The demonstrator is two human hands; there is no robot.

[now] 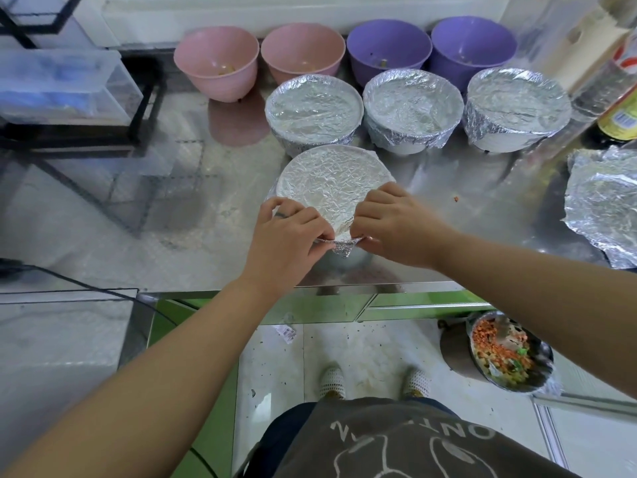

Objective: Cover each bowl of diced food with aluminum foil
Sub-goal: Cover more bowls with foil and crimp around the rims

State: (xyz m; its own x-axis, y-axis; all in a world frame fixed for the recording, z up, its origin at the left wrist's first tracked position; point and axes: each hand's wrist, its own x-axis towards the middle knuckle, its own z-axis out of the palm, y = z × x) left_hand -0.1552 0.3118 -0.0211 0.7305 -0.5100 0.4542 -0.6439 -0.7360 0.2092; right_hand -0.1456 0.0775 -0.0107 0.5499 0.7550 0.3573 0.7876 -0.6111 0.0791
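Both hands clamped on foil: left hand [286, 236] and right hand [396, 225] each pinch the near edge of the foil sheet [327, 188], fingers curled, a crumpled flap of it bunched between them. Sheet lies stretched flat over nearest bowl [356, 261], wrinkled all over; only a sliver of the bowl's pale wall shows below the flap. Bowl sits on steel counter [206, 208], close to its front edge, centre of view. Directly behind it, a row of three foil-covered bowls: left [313, 112], middle [412, 105], right [517, 101], foil folded down over their rims. Behind those, against the wall, two pink bowls [217, 60] [303, 53] and two purple bowls [389, 50] [474, 43], uncovered, small scraps in the bottoms. Loose crumpled foil [606, 201] at far right of counter, well apart from the hands. Bottle [620, 108] stands behind it. On the floor lower right, a metal pot [451, 353] holding diced orange, green and pale food.
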